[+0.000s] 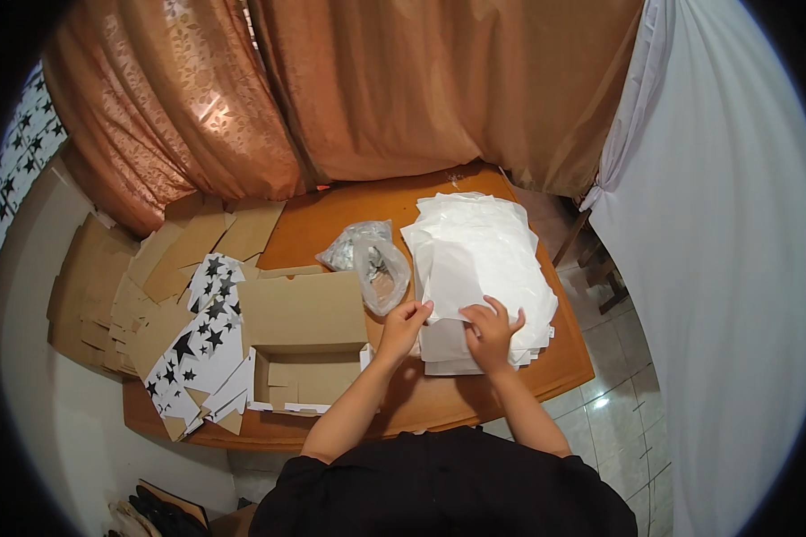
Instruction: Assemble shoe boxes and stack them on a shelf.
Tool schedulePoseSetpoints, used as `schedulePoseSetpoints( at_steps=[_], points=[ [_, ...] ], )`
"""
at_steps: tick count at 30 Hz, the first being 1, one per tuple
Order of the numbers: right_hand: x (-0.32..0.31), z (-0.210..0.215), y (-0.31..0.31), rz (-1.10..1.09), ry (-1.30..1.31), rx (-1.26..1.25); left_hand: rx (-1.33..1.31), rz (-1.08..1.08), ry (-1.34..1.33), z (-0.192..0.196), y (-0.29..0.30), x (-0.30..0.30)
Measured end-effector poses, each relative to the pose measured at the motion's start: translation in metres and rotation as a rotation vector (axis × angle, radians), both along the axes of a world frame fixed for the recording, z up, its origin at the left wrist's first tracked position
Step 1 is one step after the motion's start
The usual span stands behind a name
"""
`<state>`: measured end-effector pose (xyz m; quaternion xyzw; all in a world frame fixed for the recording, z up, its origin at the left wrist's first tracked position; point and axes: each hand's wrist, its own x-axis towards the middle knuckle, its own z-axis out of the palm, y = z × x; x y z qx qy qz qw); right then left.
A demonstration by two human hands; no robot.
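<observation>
The wooden counter (457, 403) carries a stack of white tissue sheets (479, 259) on its right half, an open cardboard box (306, 353) at the middle, star-printed flat box blanks (201, 345) and plain cardboard blanks (184, 246) to the left, and a clear plastic bag (372, 264) between the box and the stack. The right hand (493, 333) lies on the stack's near edge, fingers spread and loosely curled, pressing the top sheet. The left hand (405, 324) pinches the sheet's near left corner between thumb and fingertips, partly closed.
</observation>
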<state>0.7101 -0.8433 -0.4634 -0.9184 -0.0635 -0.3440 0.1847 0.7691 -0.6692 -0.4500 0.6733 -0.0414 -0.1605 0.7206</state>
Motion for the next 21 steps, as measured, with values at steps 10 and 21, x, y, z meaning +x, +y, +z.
schedulePoseSetpoints(
  at_steps=[10, 21],
  points=[
    [-0.018, 0.209, 0.029, 0.597, 0.234, -0.171, 0.477, -0.281, -1.089, 0.104, 0.101, -0.029],
    [0.021, 0.264, 0.118, 0.515, -0.157, -0.086, -0.097, 0.029, -0.416, 0.128, 0.197, -0.077]
  ],
)
